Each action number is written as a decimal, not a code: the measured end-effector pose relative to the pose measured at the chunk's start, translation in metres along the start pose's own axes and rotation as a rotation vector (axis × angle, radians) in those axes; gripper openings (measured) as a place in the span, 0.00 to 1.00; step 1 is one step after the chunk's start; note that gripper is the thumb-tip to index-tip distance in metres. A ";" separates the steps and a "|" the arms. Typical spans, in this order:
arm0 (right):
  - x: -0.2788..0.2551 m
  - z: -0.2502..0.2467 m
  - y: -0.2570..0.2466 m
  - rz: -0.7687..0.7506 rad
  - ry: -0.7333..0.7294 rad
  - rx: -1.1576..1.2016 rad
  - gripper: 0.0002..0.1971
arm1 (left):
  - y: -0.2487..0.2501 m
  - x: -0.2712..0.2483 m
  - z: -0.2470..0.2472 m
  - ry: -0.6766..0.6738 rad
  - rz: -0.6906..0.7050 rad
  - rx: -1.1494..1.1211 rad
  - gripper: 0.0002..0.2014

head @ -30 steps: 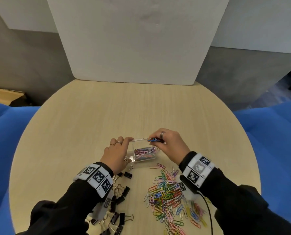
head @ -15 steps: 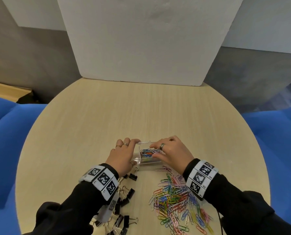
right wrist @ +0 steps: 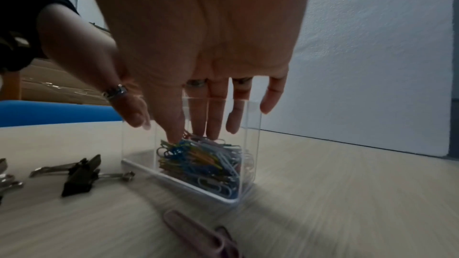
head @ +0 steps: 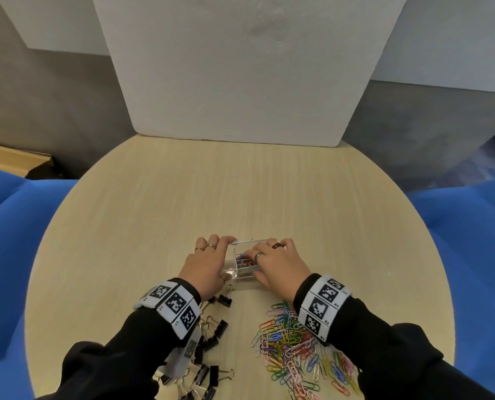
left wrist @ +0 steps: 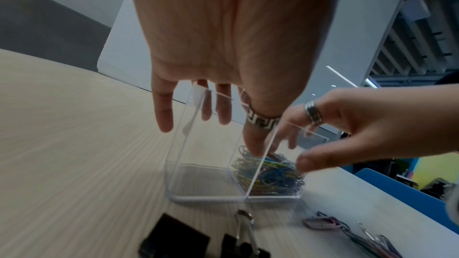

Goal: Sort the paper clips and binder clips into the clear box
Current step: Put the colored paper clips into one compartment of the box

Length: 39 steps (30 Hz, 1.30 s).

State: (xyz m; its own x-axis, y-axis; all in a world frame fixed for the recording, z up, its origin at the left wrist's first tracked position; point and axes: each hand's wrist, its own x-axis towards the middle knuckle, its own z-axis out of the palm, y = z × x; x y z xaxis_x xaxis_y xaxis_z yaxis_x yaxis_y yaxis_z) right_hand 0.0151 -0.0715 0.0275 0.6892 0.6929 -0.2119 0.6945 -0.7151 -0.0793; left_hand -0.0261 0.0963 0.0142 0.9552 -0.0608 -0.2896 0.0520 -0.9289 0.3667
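Note:
The clear box (head: 246, 241) stands flat on the table between my hands, split in two compartments. Its right compartment holds coloured paper clips (head: 243, 259); the left one looks empty (left wrist: 206, 183). My left hand (head: 205, 264) grips the box's left end, fingers over the far rim and thumb at the near corner. My right hand (head: 275, 261) reaches into the right compartment, and its straight fingers (right wrist: 216, 125) press on the paper clips (right wrist: 198, 160). A pile of loose paper clips (head: 292, 342) lies under my right wrist. Black binder clips (head: 211, 333) lie under my left wrist.
The round wooden table (head: 240, 183) is bare beyond the box. A white foam board (head: 240, 67) stands at its far edge. Blue seats (head: 9, 241) flank the table on both sides. One binder clip (right wrist: 82, 176) lies just in front of the box.
A second ago my right hand held clips over the tilted box. The box now stands flat and my right fingers have gone down into its right compartment.

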 end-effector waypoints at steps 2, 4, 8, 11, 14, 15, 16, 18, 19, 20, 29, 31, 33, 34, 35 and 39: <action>0.000 0.002 -0.003 0.002 -0.046 -0.044 0.19 | 0.000 0.000 0.000 0.004 -0.003 0.001 0.34; -0.002 0.001 0.000 0.005 -0.051 -0.003 0.18 | 0.000 0.000 0.000 0.002 -0.004 0.004 0.34; -0.010 -0.004 0.010 0.003 0.060 0.130 0.17 | 0.001 0.001 0.000 0.004 -0.008 -0.002 0.34; -0.010 -0.002 0.008 -0.022 0.029 0.095 0.18 | 0.001 0.001 0.001 0.014 -0.008 -0.017 0.34; -0.008 0.000 0.006 -0.021 -0.016 0.008 0.17 | 0.001 0.001 0.001 0.014 -0.013 -0.015 0.34; -0.008 -0.001 0.007 -0.019 -0.014 -0.022 0.17 | 0.000 0.001 0.000 0.013 -0.014 -0.011 0.34; -0.009 -0.002 0.009 -0.018 0.002 -0.028 0.17 | 0.001 0.001 0.000 0.012 -0.016 -0.008 0.34; -0.013 -0.009 0.013 -0.010 0.052 0.075 0.16 | 0.001 0.001 0.000 0.008 -0.018 -0.005 0.34; -0.015 -0.012 0.016 0.008 0.087 0.161 0.15 | 0.001 0.001 -0.001 0.006 -0.019 -0.003 0.34; -0.018 -0.015 0.019 0.041 0.137 0.247 0.15 | 0.001 0.001 -0.001 0.004 -0.021 0.000 0.34; -0.056 0.024 0.039 0.212 -0.297 0.367 0.24 | 0.005 0.010 -0.005 0.006 -0.051 -0.016 0.34; -0.068 0.034 0.035 0.095 -0.416 0.264 0.27 | 0.005 0.011 -0.005 0.006 -0.053 -0.017 0.34; -0.079 0.036 0.036 0.056 -0.457 0.219 0.26 | 0.005 0.012 -0.004 0.008 -0.050 -0.018 0.34; -0.084 0.035 0.037 0.052 -0.465 0.223 0.26 | 0.005 0.012 -0.004 0.009 -0.050 -0.020 0.34; -0.088 0.034 0.039 0.049 -0.452 0.234 0.25 | 0.005 0.012 -0.004 0.011 -0.050 -0.023 0.34; -0.088 0.030 0.041 0.080 -0.232 0.283 0.25 | 0.005 0.012 -0.003 0.009 -0.053 -0.025 0.34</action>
State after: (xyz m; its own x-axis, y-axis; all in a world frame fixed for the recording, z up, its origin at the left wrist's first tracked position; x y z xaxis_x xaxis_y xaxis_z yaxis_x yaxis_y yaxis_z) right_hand -0.0234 -0.1640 0.0135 0.6515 0.6174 -0.4409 0.5334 -0.7860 -0.3124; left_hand -0.0137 0.0917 0.0158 0.9536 -0.0083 -0.3009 0.1098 -0.9212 0.3733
